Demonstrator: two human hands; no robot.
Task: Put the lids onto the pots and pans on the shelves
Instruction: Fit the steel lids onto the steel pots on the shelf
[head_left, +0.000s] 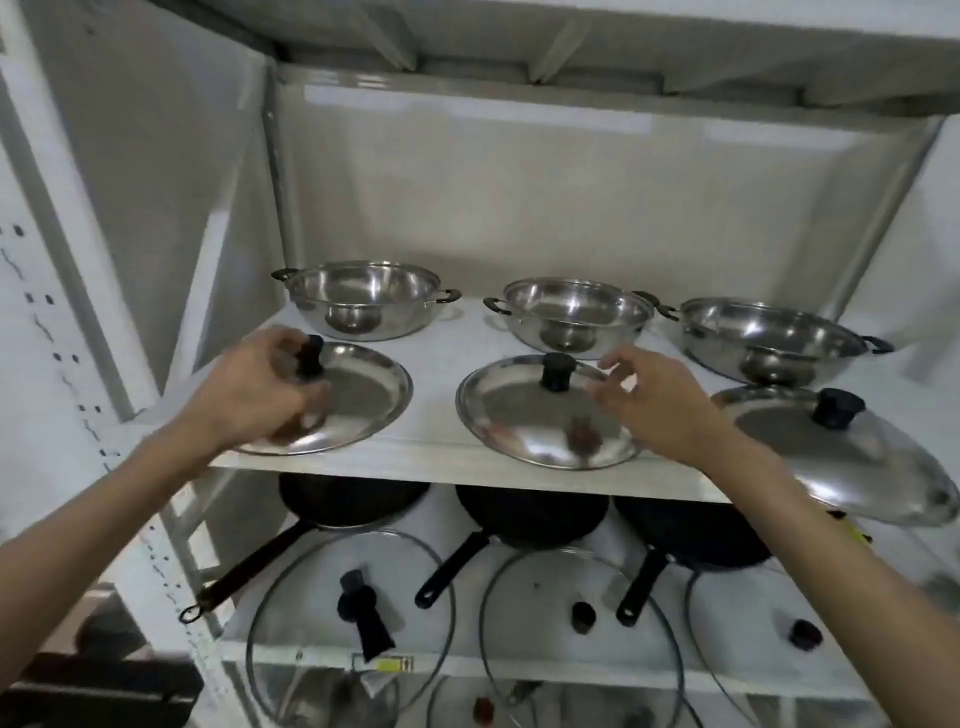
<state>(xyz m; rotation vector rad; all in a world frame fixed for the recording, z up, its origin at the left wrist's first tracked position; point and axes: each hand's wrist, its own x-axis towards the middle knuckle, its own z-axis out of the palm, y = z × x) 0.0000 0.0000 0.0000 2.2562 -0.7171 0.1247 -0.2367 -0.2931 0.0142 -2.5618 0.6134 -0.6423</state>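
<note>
Three steel pots stand uncovered at the back of the upper shelf (441, 460): left pot (363, 299), middle pot (574, 312), right pot (769, 338). In front of each lies a steel lid with a black knob: left lid (363, 395), middle lid (524, 421), right lid (852, 467). My left hand (260, 387) closes around the black knob of the left lid, which rests on the shelf. My right hand (660, 397) hovers open just right of the middle lid's knob, fingers spread, touching nothing that I can see.
On the lower shelf stand three black frying pans (530, 514) with long handles toward me, and three glass lids (353, 623) lie in front of them. The right steel lid overhangs the upper shelf's front edge. White shelf uprights flank both sides.
</note>
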